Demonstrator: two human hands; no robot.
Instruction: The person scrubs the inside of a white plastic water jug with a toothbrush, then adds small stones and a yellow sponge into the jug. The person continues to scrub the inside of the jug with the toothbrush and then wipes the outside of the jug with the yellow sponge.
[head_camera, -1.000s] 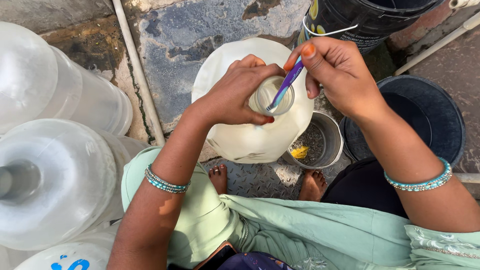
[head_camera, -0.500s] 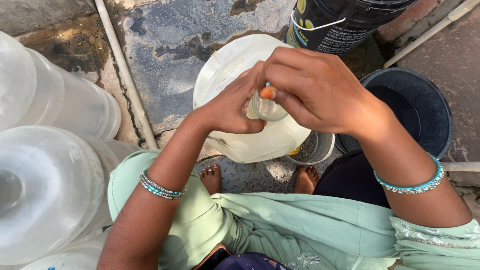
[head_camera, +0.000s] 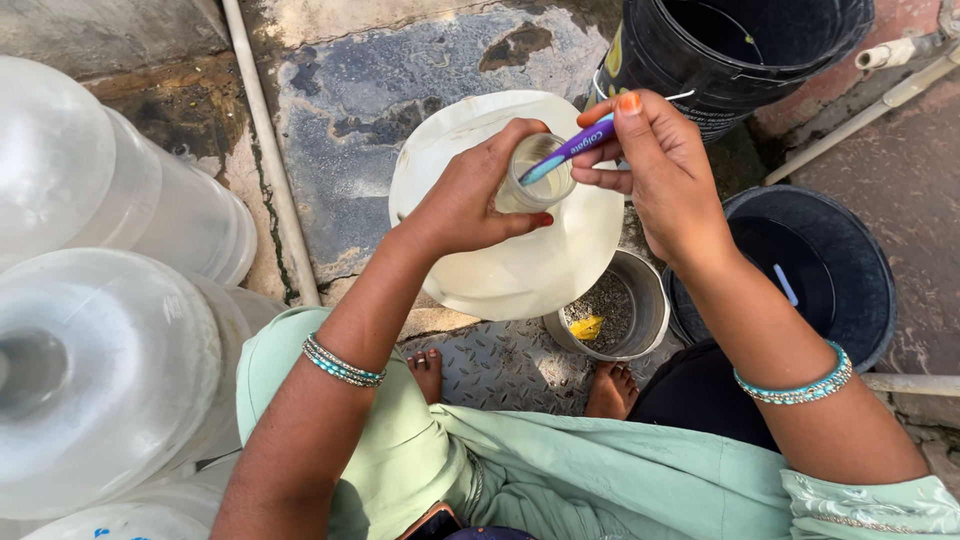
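Head view, left hand (head_camera: 470, 205) grip around jug neck (head_camera: 540, 180), right hand (head_camera: 655, 165) pinching toothbrush (head_camera: 570, 150) inside

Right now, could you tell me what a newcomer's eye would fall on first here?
At centre, the left hand grips the neck of a large white water jug while the right hand pokes a purple toothbrush into its mouth. Clear jugs crowd the left edge; black buckets stand right.

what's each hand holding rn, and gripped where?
Left hand grips the jug by its neck; right hand pinches the toothbrush by its handle.
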